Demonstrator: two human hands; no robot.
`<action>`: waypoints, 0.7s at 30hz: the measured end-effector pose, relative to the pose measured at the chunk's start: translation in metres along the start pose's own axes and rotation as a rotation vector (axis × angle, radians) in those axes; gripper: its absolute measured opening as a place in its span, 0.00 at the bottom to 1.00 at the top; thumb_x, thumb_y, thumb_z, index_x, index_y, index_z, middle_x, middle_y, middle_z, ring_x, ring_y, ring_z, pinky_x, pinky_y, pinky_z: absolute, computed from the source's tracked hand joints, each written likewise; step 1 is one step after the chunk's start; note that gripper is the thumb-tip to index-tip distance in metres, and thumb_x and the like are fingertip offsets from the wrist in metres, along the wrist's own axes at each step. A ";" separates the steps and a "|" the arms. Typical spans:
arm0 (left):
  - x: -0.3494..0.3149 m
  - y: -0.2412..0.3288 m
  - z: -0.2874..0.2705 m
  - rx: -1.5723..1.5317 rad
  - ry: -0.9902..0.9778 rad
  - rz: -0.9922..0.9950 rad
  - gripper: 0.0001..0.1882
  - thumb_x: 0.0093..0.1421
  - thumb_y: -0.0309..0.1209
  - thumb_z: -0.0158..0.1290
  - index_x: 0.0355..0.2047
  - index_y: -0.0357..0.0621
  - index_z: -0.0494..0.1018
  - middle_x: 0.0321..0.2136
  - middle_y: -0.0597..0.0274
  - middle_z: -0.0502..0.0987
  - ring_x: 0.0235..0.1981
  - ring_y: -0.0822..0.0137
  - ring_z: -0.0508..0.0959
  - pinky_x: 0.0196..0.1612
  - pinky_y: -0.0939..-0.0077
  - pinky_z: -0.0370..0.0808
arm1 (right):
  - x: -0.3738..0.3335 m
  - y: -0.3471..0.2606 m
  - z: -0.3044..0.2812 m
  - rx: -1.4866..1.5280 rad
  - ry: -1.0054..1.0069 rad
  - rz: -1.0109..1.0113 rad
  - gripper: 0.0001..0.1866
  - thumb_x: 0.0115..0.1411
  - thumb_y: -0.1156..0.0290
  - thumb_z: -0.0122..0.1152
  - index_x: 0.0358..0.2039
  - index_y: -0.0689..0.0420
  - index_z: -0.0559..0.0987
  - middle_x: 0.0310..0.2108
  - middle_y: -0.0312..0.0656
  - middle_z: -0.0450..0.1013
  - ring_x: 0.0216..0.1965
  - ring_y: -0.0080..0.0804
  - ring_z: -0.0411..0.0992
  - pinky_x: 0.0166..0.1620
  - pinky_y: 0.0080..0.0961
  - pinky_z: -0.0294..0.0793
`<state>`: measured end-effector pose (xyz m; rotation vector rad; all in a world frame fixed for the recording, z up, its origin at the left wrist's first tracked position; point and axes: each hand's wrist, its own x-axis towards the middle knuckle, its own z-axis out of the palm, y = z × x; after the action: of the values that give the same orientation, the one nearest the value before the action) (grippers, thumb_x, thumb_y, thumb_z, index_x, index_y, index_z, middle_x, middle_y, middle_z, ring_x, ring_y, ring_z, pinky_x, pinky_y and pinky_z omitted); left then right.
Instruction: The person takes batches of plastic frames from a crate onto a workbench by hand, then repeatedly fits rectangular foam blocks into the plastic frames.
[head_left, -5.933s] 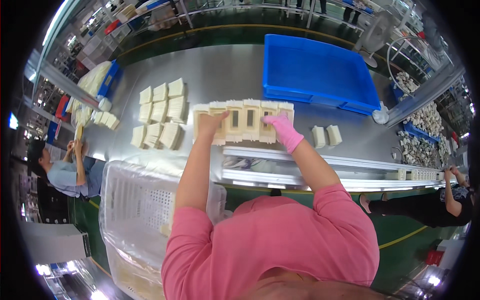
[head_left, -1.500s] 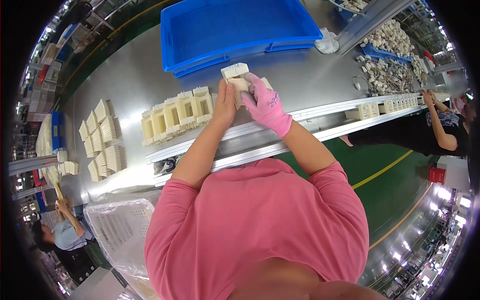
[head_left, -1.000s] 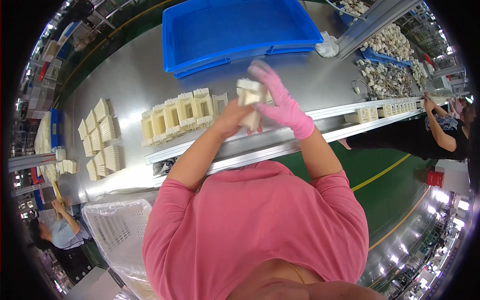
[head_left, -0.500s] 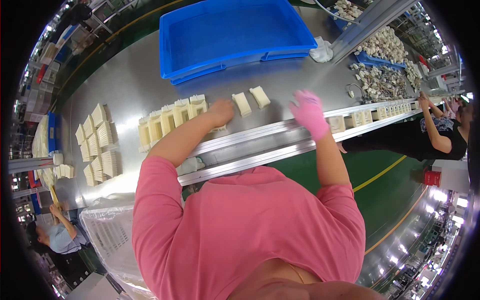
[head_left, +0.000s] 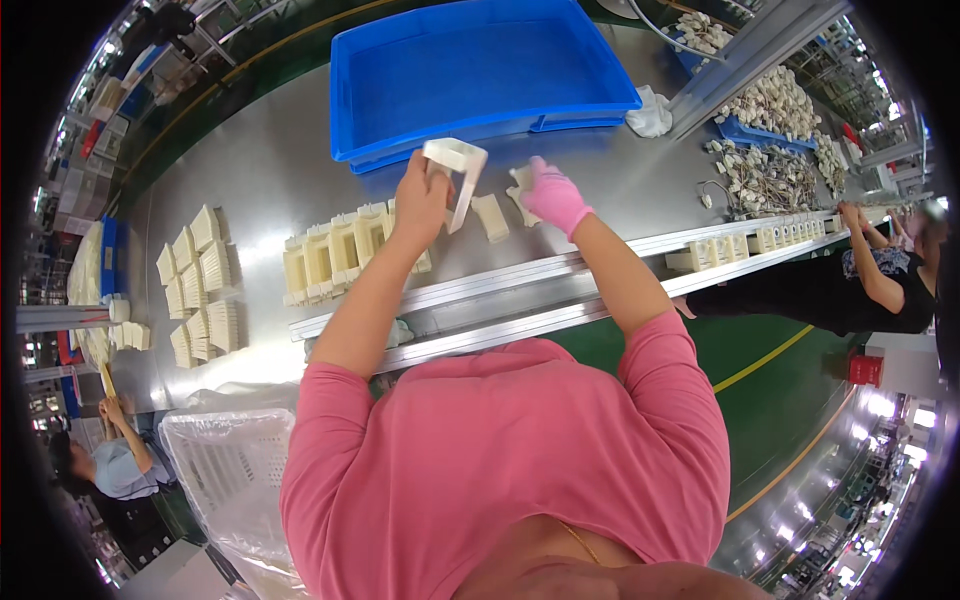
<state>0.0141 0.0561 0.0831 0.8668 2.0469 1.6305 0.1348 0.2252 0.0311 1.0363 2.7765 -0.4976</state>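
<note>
My left hand [head_left: 422, 208], bare, holds a cream plastic housing [head_left: 466, 162] up off the bench, tilted, with its angular frame showing. My right hand [head_left: 556, 196], in a pink glove, has its fingers closed on a small cream plastic piece [head_left: 521, 192], partly hidden by the glove. Between the hands a similar cream piece [head_left: 492, 219] lies on the metal bench. Left of my left hand stands a row of several cream housings [head_left: 342, 250] with open recesses, its right end partly behind my wrist and forearm.
A large blue bin [head_left: 480, 128] stands behind my hands. Stacked ribbed cream parts [head_left: 208, 270] lie at the left. Aluminium rails [head_left: 480, 278] run along the near edge, carrying housings [head_left: 715, 251] on the right. Wired parts [head_left: 760, 170] are heaped far right; co-workers sit at both sides.
My left hand has moved up from the row's right end and now holds a housing in the air. My right hand has moved left from beside the rail onto the right-hand small piece.
</note>
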 end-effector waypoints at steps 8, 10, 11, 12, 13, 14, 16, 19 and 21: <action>-0.025 -0.036 0.034 -0.460 -0.073 -0.404 0.14 0.57 0.37 0.40 0.40 0.43 0.62 0.33 0.61 0.68 0.35 0.71 0.68 0.37 0.76 0.65 | -0.070 -0.036 -0.062 1.057 -0.375 -0.180 0.12 0.50 0.66 0.51 0.26 0.63 0.69 0.15 0.38 0.65 0.20 0.19 0.67 0.22 0.17 0.64; -0.036 -0.012 0.038 -0.478 -0.124 -0.334 0.15 0.59 0.41 0.38 0.39 0.43 0.59 0.33 0.56 0.67 0.36 0.66 0.70 0.35 0.72 0.69 | -0.069 -0.043 -0.043 0.950 -0.313 -0.156 0.13 0.51 0.65 0.50 0.30 0.63 0.68 0.17 0.42 0.67 0.22 0.28 0.69 0.24 0.23 0.66; -0.040 -0.011 0.040 -0.384 -0.135 -0.250 0.18 0.61 0.44 0.34 0.41 0.43 0.58 0.35 0.56 0.66 0.37 0.67 0.69 0.34 0.75 0.71 | -0.068 -0.047 -0.025 0.763 0.113 -0.332 0.12 0.52 0.66 0.49 0.34 0.61 0.68 0.18 0.43 0.68 0.20 0.31 0.69 0.23 0.24 0.66; -0.040 -0.017 0.041 -0.381 -0.142 -0.253 0.18 0.61 0.44 0.34 0.41 0.43 0.58 0.35 0.56 0.66 0.37 0.67 0.69 0.34 0.75 0.71 | -0.067 -0.049 -0.011 0.543 0.531 -0.492 0.13 0.53 0.68 0.49 0.37 0.60 0.68 0.19 0.43 0.68 0.18 0.35 0.68 0.22 0.25 0.65; -0.039 -0.022 0.041 -0.255 -0.118 -0.091 0.18 0.62 0.43 0.32 0.43 0.43 0.57 0.36 0.56 0.66 0.37 0.68 0.69 0.35 0.77 0.70 | -0.073 -0.056 -0.012 0.546 0.456 -0.460 0.18 0.52 0.69 0.50 0.43 0.59 0.63 0.21 0.45 0.68 0.21 0.42 0.68 0.24 0.30 0.66; -0.039 -0.027 0.040 -0.128 -0.094 0.073 0.19 0.62 0.43 0.31 0.45 0.43 0.57 0.38 0.56 0.66 0.37 0.69 0.69 0.35 0.79 0.70 | -0.076 -0.058 -0.012 0.548 0.455 -0.458 0.18 0.52 0.69 0.50 0.43 0.59 0.63 0.21 0.45 0.68 0.21 0.42 0.68 0.24 0.30 0.66; -0.042 -0.026 0.042 -0.321 -0.131 -0.025 0.19 0.62 0.43 0.30 0.46 0.43 0.56 0.38 0.57 0.66 0.38 0.70 0.68 0.38 0.79 0.68 | -0.079 -0.061 -0.012 0.624 0.516 -0.492 0.20 0.51 0.70 0.52 0.45 0.58 0.61 0.20 0.43 0.67 0.21 0.39 0.68 0.23 0.30 0.65; -0.039 -0.029 0.039 -0.442 -0.167 -0.057 0.20 0.62 0.43 0.29 0.48 0.43 0.56 0.40 0.58 0.66 0.40 0.71 0.66 0.43 0.79 0.64 | -0.083 -0.062 -0.020 0.710 0.474 -0.478 0.22 0.50 0.72 0.53 0.46 0.58 0.61 0.18 0.41 0.66 0.19 0.39 0.68 0.23 0.30 0.65; -0.036 -0.032 0.039 -0.372 -0.170 0.009 0.20 0.63 0.43 0.30 0.48 0.44 0.56 0.40 0.59 0.65 0.41 0.71 0.65 0.44 0.79 0.62 | -0.084 -0.062 -0.022 0.687 0.490 -0.489 0.22 0.50 0.72 0.53 0.46 0.58 0.61 0.18 0.41 0.66 0.19 0.38 0.67 0.23 0.29 0.65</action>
<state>0.0583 0.0556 0.0394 0.8464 1.5608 1.7964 0.1573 0.1380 0.0878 0.5905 3.3966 -1.5262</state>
